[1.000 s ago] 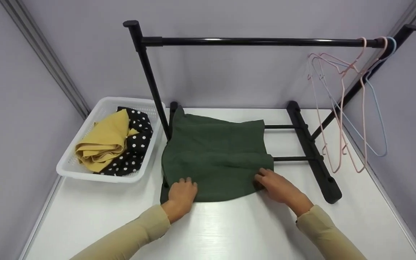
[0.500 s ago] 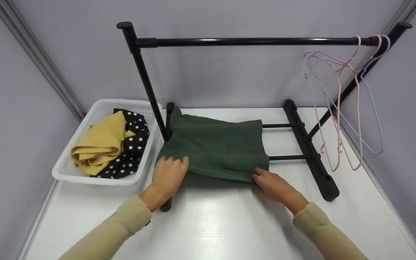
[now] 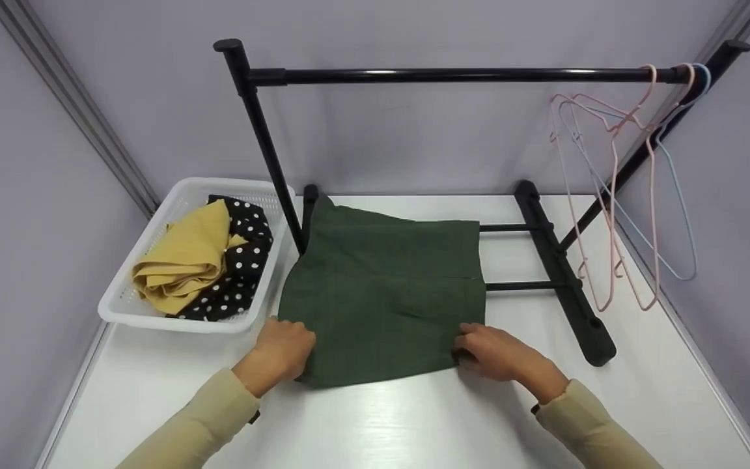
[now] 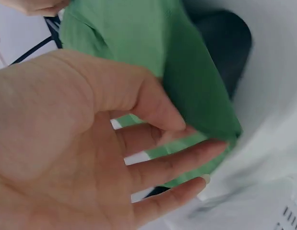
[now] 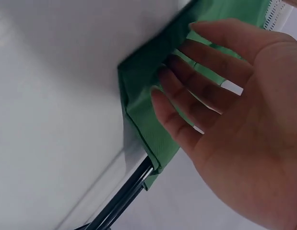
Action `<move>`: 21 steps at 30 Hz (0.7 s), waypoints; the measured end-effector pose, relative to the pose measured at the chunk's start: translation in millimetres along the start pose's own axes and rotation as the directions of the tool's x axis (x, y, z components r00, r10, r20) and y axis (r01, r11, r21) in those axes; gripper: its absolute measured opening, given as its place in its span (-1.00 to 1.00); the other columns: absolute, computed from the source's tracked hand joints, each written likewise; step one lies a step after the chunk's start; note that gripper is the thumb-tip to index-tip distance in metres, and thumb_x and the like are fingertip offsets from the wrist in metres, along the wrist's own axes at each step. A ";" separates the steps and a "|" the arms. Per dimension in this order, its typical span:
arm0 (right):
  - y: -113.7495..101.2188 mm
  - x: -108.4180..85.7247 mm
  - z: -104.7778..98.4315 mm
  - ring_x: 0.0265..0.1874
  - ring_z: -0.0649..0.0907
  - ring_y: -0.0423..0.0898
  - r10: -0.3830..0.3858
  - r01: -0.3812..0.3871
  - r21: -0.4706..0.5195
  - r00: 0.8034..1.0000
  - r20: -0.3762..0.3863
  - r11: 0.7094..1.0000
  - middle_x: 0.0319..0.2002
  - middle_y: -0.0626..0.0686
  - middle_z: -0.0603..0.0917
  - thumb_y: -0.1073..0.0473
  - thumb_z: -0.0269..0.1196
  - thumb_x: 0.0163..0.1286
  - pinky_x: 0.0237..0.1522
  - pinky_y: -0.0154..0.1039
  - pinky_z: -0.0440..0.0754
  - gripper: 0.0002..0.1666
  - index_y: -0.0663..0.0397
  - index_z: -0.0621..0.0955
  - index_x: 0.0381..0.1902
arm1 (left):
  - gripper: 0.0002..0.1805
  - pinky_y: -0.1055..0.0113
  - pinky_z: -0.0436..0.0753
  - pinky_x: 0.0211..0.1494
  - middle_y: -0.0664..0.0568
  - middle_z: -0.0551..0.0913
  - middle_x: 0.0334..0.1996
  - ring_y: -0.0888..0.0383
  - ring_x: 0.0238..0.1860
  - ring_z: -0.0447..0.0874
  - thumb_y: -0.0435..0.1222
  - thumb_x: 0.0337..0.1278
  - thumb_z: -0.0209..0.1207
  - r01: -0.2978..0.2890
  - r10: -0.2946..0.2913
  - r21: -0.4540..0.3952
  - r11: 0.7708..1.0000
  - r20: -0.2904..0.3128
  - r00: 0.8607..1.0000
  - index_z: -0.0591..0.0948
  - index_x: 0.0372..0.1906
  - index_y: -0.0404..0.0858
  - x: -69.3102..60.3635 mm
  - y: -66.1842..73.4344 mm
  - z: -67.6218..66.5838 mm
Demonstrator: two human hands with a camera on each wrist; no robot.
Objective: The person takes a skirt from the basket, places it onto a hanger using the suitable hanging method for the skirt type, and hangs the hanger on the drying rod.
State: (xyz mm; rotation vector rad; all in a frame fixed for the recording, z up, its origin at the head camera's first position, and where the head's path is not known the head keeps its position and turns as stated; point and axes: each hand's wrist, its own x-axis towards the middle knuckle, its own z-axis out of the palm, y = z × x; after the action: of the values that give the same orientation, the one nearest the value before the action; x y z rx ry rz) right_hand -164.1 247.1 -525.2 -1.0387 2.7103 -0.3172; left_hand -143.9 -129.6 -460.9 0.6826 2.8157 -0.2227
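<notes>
Toward the middle of the smooth white counter (image 3: pixel 381 430), a dark green woven cloth (image 3: pixel 381 306) is lying nearly flat over the lower rails of a black tubular clothes rack (image 3: pixel 446 76), its back left corner riding up by the rack's left foot. Left hand (image 3: pixel 277 348) is curling at the cloth's left edge near the front corner, thumb and fingers nipping it. Right hand (image 3: pixel 492 352) is resting opposite, by the near right corner: fingers loosely bent, thumb parted, fingertips touching cloth without gripping. Hands are sitting either side, probably so the fabric is staying square and smooth between them.

Near the counter's left edge, a white perforated plastic basket (image 3: pixel 166 324) is holding a folded mustard-yellow cloth (image 3: pixel 186 254) and a black cloth with white dots (image 3: pixel 248 260), likely for tidiness. Toward the right edge, two pink wire hangers (image 3: pixel 653 195) and a pale blue wire hanger (image 3: pixel 680 195) are hanging bunched at the bar's end, presumably out of the cloth's way.
</notes>
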 end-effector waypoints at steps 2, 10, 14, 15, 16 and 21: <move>1.4 2.3 -3.5 -0.45 0.41 -0.18 0.018 -0.019 0.048 1.000 0.013 0.999 -0.40 -0.09 0.45 0.32 0.33 0.35 -0.40 -0.21 0.46 -0.89 0.06 0.64 -0.39 | -0.93 -0.11 0.62 -0.01 -0.16 0.70 -0.28 -0.16 -0.20 0.69 -0.44 0.14 0.32 -0.017 0.017 -0.018 1.000 -0.013 1.000 0.73 -0.27 -0.32 5.4 8.9 -3.5; 5.9 18.1 -1.4 -0.34 0.45 -0.11 0.057 -0.057 0.053 0.998 -0.012 0.997 -0.27 -0.02 0.45 0.28 0.32 0.38 -0.28 -0.12 0.53 -0.91 0.16 0.65 -0.18 | -0.55 -0.08 0.62 0.17 -0.12 0.59 0.21 -0.14 0.20 0.59 -0.35 0.33 0.26 -0.148 0.146 -0.129 0.981 -0.031 0.989 0.58 0.30 -0.16 49.3 64.1 5.4; 6.6 22.4 5.6 -0.27 0.45 -0.05 0.062 -0.060 0.060 0.998 -0.024 0.996 -0.22 0.01 0.45 0.32 0.38 0.31 -0.22 -0.05 0.53 -0.77 0.18 0.65 -0.08 | -0.35 -0.12 0.47 0.38 -0.08 0.37 0.47 -0.18 0.46 0.34 -0.23 0.33 0.31 -0.159 0.157 -0.111 0.981 -0.027 0.987 0.42 0.48 -0.07 75.2 83.9 19.8; 6.8 22.7 7.2 -0.26 0.45 -0.05 0.064 -0.063 0.061 0.998 -0.024 0.996 -0.21 0.01 0.44 0.32 0.39 0.29 -0.21 -0.05 0.53 -0.74 0.17 0.65 -0.06 | -0.30 -0.13 0.42 0.42 -0.07 0.32 0.51 -0.19 0.50 0.26 -0.19 0.32 0.33 -0.156 0.152 -0.097 0.983 -0.041 0.987 0.38 0.52 -0.05 82.2 86.4 23.1; 6.9 22.7 8.6 -0.25 0.45 -0.05 0.066 -0.064 0.064 0.998 -0.025 0.996 -0.21 0.01 0.44 0.33 0.39 0.28 -0.21 -0.05 0.53 -0.72 0.16 0.65 -0.05 | -0.25 -0.13 0.38 0.44 -0.06 0.28 0.53 -0.20 0.53 0.21 -0.15 0.29 0.35 -0.148 0.143 -0.087 0.985 -0.062 0.988 0.34 0.54 -0.03 88.8 87.8 25.9; 3.9 18.7 9.1 -0.16 0.48 -0.05 0.062 -0.061 0.078 0.998 -0.014 0.995 -0.13 0.00 0.47 0.29 0.40 0.31 -0.12 -0.03 0.57 -0.68 0.14 0.65 0.02 | -0.07 -0.11 0.21 0.55 -0.06 0.11 0.60 -0.22 0.58 0.06 -0.02 0.21 0.41 -0.065 0.054 -0.082 0.995 -0.131 0.990 0.21 0.61 0.02 114.4 84.6 33.8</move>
State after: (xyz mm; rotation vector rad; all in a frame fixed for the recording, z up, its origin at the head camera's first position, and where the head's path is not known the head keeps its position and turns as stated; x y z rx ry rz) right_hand -177.5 236.2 -537.3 -0.9342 2.7147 -0.4177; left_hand -196.7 -12.8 -531.1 0.7862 2.9017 -0.0474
